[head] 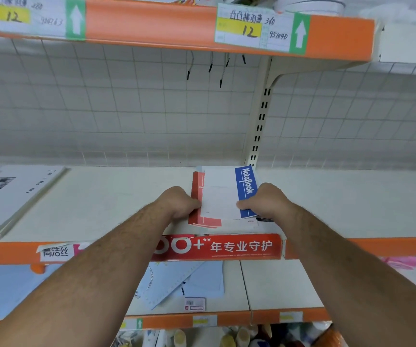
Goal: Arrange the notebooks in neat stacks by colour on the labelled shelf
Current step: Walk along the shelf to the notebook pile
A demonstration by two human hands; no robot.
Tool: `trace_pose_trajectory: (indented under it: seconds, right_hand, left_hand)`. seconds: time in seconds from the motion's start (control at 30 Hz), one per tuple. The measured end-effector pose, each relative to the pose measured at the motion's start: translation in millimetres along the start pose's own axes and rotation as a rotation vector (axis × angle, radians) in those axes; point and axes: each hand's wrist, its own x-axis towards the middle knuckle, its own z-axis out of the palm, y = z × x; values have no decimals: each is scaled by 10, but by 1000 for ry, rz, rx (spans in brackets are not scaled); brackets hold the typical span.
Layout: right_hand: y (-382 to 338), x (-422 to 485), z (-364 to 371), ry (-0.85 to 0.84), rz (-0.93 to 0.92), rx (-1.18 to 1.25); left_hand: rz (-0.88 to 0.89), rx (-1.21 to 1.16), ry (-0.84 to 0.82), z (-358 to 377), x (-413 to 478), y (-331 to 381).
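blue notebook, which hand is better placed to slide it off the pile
Right, probably: the right hand has its grip on the blue notebook, while the left hand holds the red notebooks on the other side.

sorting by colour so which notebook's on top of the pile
The blue notebook, its band reading NoteBook, pinched by the right hand. The red notebooks poke out beneath it, held by the left hand.

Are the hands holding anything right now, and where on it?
Both grip the notebook pile: left hand on its left edge at the red notebooks, right hand on its right edge at the blue notebook.
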Motion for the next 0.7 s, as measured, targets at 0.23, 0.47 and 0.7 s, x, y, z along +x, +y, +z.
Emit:
trace_pose_trajectory:
  seconds: [0.23,0.47,0.7]
  right_hand:
    - [115,68,-118,190,195,449]
    - [63,12,-62,83,147,288]
    - [-37,-100,84,85,77,-1]
  left_hand:
    - [-12,-52,-3,-37,65,-78]
    - [0,-68,-39,-7,55,-108]
    - [17,-50,-73,-11,21,-137]
